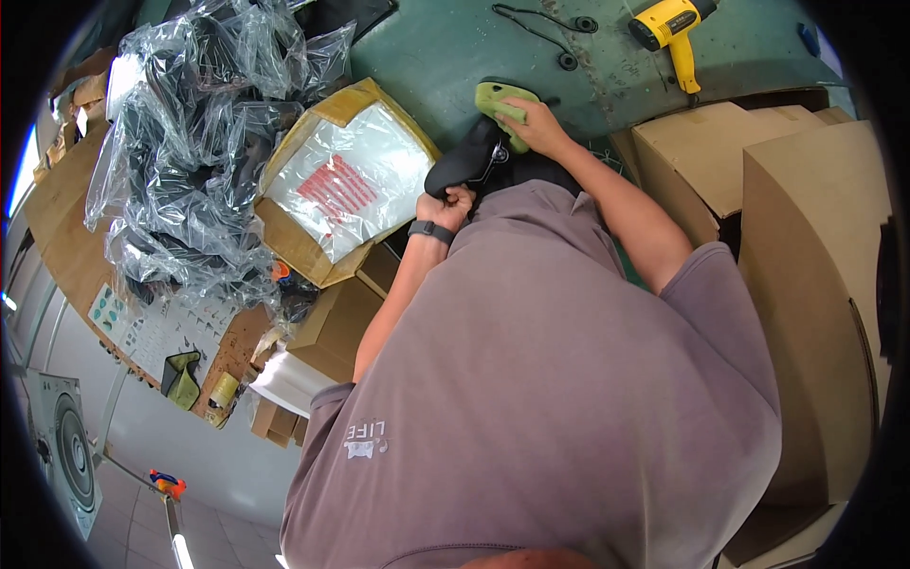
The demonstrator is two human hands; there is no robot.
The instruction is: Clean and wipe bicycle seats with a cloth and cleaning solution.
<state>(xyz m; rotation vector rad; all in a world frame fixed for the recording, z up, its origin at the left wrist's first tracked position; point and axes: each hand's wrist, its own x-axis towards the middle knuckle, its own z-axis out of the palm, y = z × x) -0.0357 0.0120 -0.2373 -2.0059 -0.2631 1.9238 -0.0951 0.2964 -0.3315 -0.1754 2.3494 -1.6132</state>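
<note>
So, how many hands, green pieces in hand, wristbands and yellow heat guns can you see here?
Hands: 2 (left hand, right hand)
Green piece in hand: 1
Dark wristband: 1
Yellow heat gun: 1
Total: 5

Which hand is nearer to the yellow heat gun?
Right. The right hand, gripping the green piece, is left of and below the heat gun in the picture; the left hand, at the black item, is farther left and lower.

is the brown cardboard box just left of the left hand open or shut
Open: the brown cardboard box is uncovered on top, showing clear plastic packaging with red printing.
</note>
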